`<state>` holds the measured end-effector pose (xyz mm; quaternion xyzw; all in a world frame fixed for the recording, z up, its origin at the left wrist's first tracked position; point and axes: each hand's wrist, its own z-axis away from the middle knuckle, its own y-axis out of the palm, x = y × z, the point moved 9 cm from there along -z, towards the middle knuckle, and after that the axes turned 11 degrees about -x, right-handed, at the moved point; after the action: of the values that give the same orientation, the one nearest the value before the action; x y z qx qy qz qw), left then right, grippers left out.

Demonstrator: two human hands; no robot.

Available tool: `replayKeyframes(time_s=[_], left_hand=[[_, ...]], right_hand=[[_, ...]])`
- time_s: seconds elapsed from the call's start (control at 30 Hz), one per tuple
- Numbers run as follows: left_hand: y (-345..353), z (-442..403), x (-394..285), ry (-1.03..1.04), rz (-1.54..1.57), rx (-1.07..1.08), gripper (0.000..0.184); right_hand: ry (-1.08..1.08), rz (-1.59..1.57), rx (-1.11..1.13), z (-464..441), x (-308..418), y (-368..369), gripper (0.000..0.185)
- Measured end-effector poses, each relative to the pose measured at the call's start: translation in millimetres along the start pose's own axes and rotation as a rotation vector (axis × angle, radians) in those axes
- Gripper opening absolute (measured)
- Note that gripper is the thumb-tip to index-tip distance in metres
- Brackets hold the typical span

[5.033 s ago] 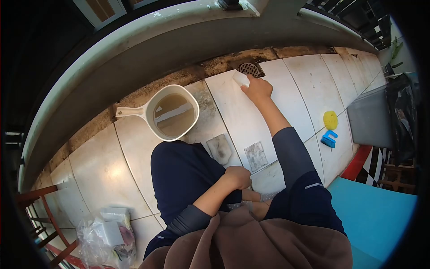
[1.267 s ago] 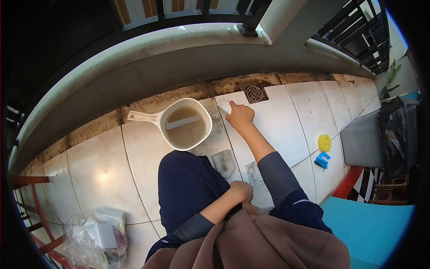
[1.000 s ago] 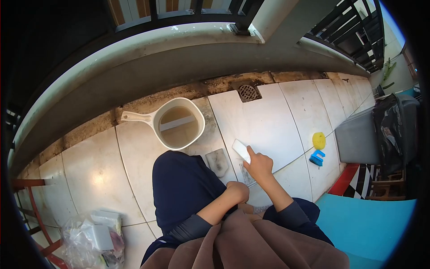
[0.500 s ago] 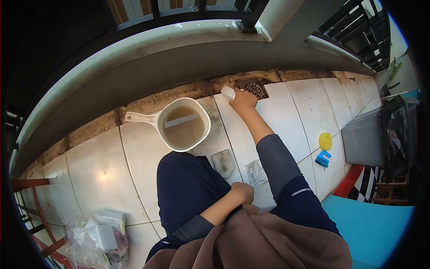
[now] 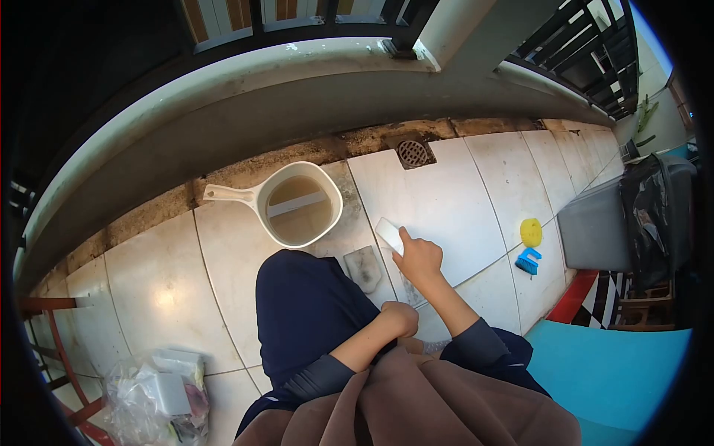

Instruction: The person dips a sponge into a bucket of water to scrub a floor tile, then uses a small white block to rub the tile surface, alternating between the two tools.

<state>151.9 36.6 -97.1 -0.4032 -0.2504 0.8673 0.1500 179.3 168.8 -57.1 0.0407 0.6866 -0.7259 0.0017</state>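
Note:
A white sponge block (image 5: 388, 235) is gripped in my right hand (image 5: 420, 259), low over the white floor tiles. Just left of that hand lies a grey-stained, pale block with a cut corner (image 5: 363, 269). Another stained square block (image 5: 407, 288) is partly hidden under my right wrist. My left hand (image 5: 401, 318) rests closed by my bent knee, its fingertips turned out of sight. Ahead of the knee stands a white long-handled water dipper (image 5: 337, 212), with cloudy brownish water and a pale strip of reflection inside.
A round drain grate (image 5: 414, 154) sits by the dirty strip along the wall. To the right are a yellow sponge (image 5: 530, 232), a blue scrubbing brush (image 5: 528, 262) and a grey bin (image 5: 595, 230). A clear plastic bag (image 5: 134, 401) with white blocks lies at lower left.
My right hand has drawn back from beside the drain grate toward my body, still holding the white sponge. The grate is uncovered, and one stained block is now partly covered. My left hand stays put.

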Motion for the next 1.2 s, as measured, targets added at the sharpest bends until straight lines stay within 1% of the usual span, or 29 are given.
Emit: replayKeyframes(time_s=[0.07, 0.2, 0.23, 0.27, 0.3, 0.4, 0.5, 0.57, 0.63, 0.7, 0.8, 0.87, 0.97, 1.1, 1.2], left_hand=[[1, 1, 0, -0.003, -0.002, 0.011, 0.034], [1, 0, 1, -0.011, 0.002, 0.021, 0.034], [1, 0, 2, -0.013, 0.003, 0.022, 0.033], [1, -2, 4, -0.026, 0.005, 0.013, 0.03], [1, -4, 6, -0.04, 0.005, 0.003, 0.029], [1, -4, 11, -0.059, 0.002, 0.003, 0.029], [-5, 3, 11, -0.041, -0.003, -0.005, 0.03], [-8, 8, 6, -0.021, 0.001, -0.006, 0.033], [-11, 11, 3, -0.012, 0.004, 0.003, 0.033], [-9, 9, 1, -0.015, 0.005, 0.005, 0.033], [-2, 2, 0, -0.018, -0.002, -0.006, 0.029], [3, -4, 1, -0.021, -0.007, -0.004, 0.028], [2, -3, 3, -0.029, -0.008, 0.013, 0.029], [2, -3, 5, -0.045, -0.005, 0.013, 0.028], [-3, 0, 9, -0.054, 0.003, 0.009, 0.028]], right_hand=[[-0.004, -0.009, -0.05, -26, 7, 4, 0.057], [0.035, -0.017, -0.037, -104, 18, 10, 0.053], [0.042, -0.022, -0.064, -123, 19, 7, 0.051], [0.049, -0.028, -0.09, -139, 21, 5, 0.049], [0.056, -0.035, -0.118, -147, 23, 2, 0.047], [0.075, -0.043, -0.109, -149, 22, 0, 0.047], [0.059, -0.026, -0.051, -114, 14, 5, 0.049], [0.028, -0.05, -0.063, -67, 5, 5, 0.05], [0.035, -0.016, -0.059, -16, -5, -1, 0.056], [0.078, -0.018, 0.039, 25, -19, 5, 0.06], [0.059, 0.001, -0.013, 39, -27, 1, 0.06], [0.065, 0.023, -0.027, 20, -24, 1, 0.059], [0.074, -0.018, -0.081, -39, -18, 2, 0.055], [0.152, 0.031, -0.029, -137, -15, 9, 0.049], [0.162, 0.034, -0.039, -175, -16, 7, 0.05]])
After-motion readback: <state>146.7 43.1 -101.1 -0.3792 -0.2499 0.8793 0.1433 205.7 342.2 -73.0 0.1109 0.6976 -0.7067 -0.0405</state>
